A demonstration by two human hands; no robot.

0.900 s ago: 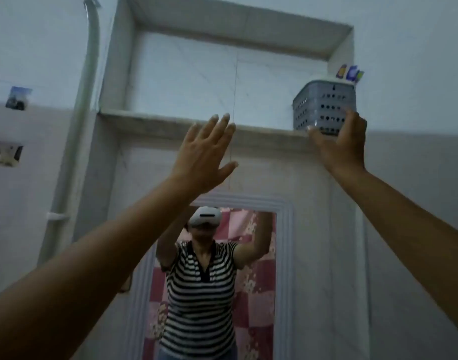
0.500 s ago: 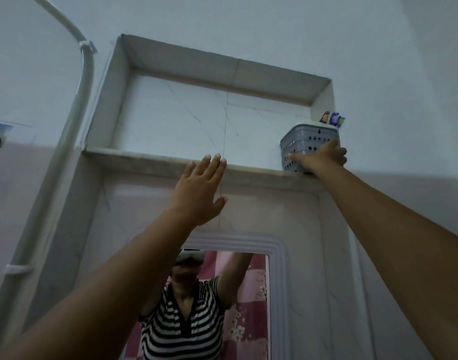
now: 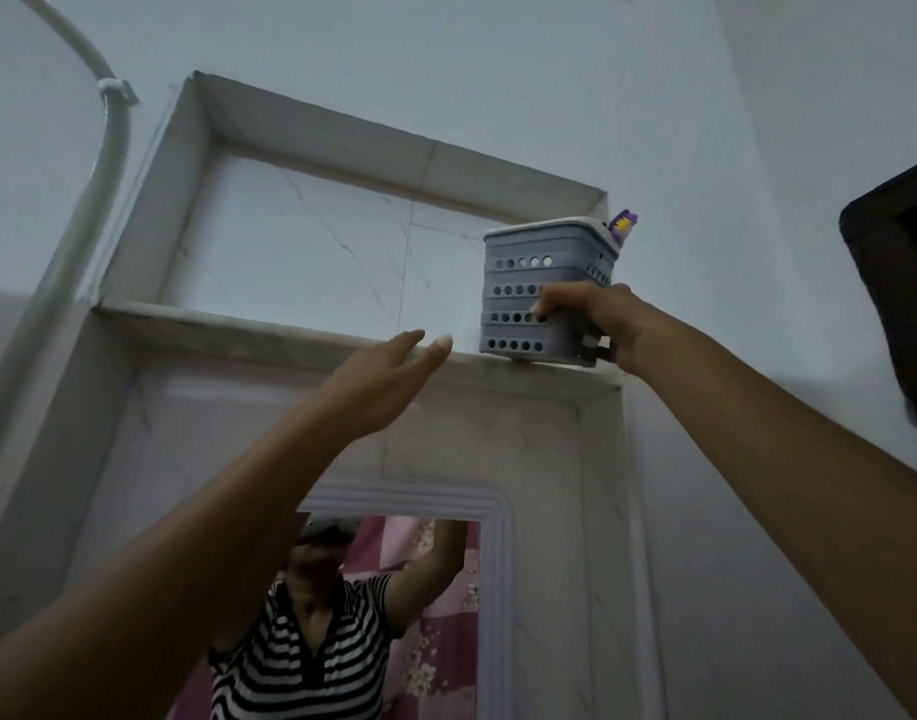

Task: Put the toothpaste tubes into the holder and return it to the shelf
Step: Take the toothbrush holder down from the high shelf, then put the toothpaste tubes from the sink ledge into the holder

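A grey perforated holder [image 3: 529,275] stands at the right end of the marble shelf [image 3: 269,330], set in a wall niche above me. One purple and yellow toothpaste tube end [image 3: 622,225] sticks out of its far right corner. My right hand [image 3: 596,319] grips the holder's lower right side, fingers wrapped across its front. My left hand [image 3: 388,381] is raised flat below the shelf edge, left of the holder, fingers together and holding nothing.
A framed mirror [image 3: 404,589] below the shelf reflects a person in a striped shirt. A white pipe [image 3: 102,168] runs up the left wall. A dark object [image 3: 898,304] intrudes at the right edge. The niche's left part holds nothing.
The view has tilted up and closer. The holder now rests on the shelf's right end, my right hand has shifted to grip its lower side, and my left hand has risen toward the shelf edge.
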